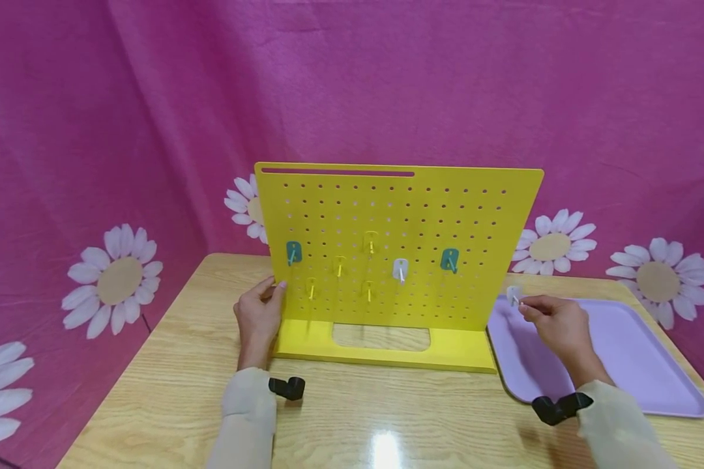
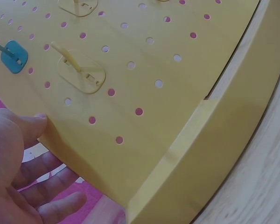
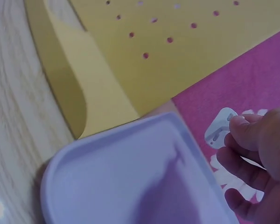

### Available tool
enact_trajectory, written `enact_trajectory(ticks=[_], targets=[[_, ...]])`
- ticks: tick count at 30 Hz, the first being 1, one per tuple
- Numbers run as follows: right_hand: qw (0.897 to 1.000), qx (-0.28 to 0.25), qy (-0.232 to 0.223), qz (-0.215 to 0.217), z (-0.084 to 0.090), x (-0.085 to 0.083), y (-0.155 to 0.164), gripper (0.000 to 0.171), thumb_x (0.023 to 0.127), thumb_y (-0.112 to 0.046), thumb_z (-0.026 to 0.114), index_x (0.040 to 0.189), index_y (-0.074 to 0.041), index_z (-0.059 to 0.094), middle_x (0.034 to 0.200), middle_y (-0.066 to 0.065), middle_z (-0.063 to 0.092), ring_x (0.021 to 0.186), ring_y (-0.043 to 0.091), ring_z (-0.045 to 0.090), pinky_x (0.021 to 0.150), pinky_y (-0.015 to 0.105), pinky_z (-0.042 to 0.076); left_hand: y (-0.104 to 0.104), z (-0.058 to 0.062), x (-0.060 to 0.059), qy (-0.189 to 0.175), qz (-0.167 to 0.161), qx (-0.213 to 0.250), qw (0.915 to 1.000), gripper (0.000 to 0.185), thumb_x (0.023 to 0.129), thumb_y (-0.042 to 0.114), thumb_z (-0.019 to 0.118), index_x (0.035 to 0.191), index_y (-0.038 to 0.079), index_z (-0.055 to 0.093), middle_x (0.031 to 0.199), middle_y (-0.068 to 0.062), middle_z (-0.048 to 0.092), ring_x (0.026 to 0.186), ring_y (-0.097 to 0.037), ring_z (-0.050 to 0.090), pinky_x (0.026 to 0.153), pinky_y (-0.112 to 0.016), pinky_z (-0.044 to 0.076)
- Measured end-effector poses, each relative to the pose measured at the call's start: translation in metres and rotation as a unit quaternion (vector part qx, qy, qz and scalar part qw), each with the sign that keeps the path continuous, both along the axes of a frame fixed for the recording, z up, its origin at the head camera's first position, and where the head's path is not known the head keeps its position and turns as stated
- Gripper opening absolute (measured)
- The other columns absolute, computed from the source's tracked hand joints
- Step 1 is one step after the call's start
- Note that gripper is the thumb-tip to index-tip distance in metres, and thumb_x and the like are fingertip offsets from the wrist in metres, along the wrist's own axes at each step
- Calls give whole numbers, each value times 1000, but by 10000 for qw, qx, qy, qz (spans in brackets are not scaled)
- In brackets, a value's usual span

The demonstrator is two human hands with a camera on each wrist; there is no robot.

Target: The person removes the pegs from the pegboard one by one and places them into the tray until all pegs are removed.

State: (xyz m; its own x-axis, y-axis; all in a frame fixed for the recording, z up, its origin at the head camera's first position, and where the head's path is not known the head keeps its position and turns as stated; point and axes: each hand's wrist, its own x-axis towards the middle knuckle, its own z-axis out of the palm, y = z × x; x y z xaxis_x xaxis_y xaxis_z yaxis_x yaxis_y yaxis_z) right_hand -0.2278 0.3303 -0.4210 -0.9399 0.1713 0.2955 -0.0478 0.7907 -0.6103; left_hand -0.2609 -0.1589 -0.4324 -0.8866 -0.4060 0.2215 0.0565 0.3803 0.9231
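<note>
Left hand [image 1: 259,318] clasping pegboard [image 1: 387,215] at its left edge, thumb in front. Right hand [image 1: 554,320] right of pegboard, above tray [image 1: 639,384], fingers pinching white hook [image 1: 513,295].

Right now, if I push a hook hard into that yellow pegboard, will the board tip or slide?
Probably not much. The yellow pegboard stands on a wide flat base, which should resist tipping. The left hand grips its left edge, likely steadying it. On the glossy wooden table it might slide slightly without that hold. The white hook, pinched in the right hand, looks small and light.
</note>
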Motion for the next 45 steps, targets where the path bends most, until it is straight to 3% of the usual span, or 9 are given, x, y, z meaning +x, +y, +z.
enact_trajectory(ticks=[7,12,17,21,27,36,41,45], targets=[[9981,515,-182,296,-9,-5,3,18,93,-11,71,101,4,76,87,16,73,76,30,61,58,35,45,2,0,-1,-58,-44,19,10000,39,98,28,67,131,6,67,107,-16,72,99,-28,65,89,-41,53],[9951,687,-615,356,-15,-6,7,18,93,-9,69,103,5,75,94,21,72,85,38,61,62,36,47,5,1,-2,-77,-58,-22,10000,40,98,28,67,131,7,67,108,-15,72,103,-28,65,92,-42,52],[9915,739,-1037,253,-19,-7,6,22,94,-9,68,109,6,73,101,24,70,85,36,57,61,34,47,7,0,-2,-55,-45,-57,10000,40,98,29,68,131,6,67,107,-15,72,103,-28,65,91,-42,52],[9909,733,-1109,207,-21,-8,6,23,94,-9,67,111,6,72,102,25,70,83,35,58,60,33,47,7,0,-2,-49,-15,-93,9999,39,98,28,68,130,6,68,107,-15,73,103,-29,65,91,-43,52],[9958,597,-665,202,-18,-5,8,25,95,-14,67,111,4,73,94,20,72,82,34,60,59,33,45,6,0,-1,-122,-1,-18,9999,40,98,30,68,130,7,67,108,-15,72,104,-29,64,92,-43,51],[9981,521,244,198,5,6,3,31,95,-21,70,114,2,72,88,17,73,79,32,65,58,35,46,3,-2,0,-111,3,30,9999,39,98,29,68,129,7,68,105,-15,72,99,-28,64,88,-42,51],[9974,391,538,295,17,13,-3,33,95,-25,71,116,0,73,90,15,74,81,32,68,57,31,49,2,-1,-1,-106,28,2,9999,38,97,31,68,128,8,69,104,-14,73,98,-28,64,87,-41,50],[9980,150,470,395,28,18,-12,37,96,-28,69,121,0,71,100,18,73,88,36,67,59,29,50,1,-1,-1,-67,63,-41,9999,38,97,31,68,128,9,70,104,-13,73,98,-28,64,88,-42,51]])
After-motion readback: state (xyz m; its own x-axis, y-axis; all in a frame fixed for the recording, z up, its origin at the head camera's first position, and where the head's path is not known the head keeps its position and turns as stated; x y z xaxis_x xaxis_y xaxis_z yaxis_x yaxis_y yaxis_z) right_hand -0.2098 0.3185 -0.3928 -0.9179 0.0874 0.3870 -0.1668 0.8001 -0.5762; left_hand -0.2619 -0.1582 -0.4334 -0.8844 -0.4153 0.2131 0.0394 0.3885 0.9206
